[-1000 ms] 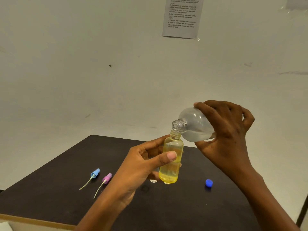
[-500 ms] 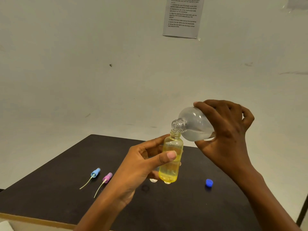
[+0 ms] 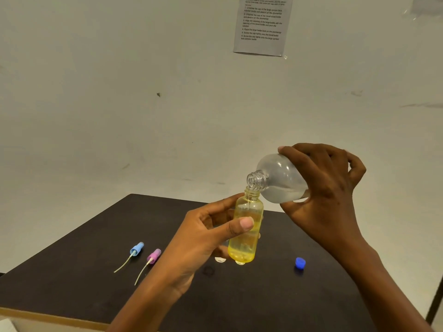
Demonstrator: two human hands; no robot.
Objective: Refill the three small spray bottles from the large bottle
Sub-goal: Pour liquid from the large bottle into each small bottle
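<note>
My left hand grips a small yellow bottle upright above the dark table, thumb across its front. My right hand holds the large clear bottle tipped to the left, its open neck touching the small bottle's mouth. Clear liquid lies in the lower side of the large bottle. Behind my left hand, only the bases of two other small bottles show on the table.
A blue spray cap and a pink spray cap, each with a white dip tube, lie at the table's left. A dark blue screw cap lies to the right. A printed sheet hangs on the wall.
</note>
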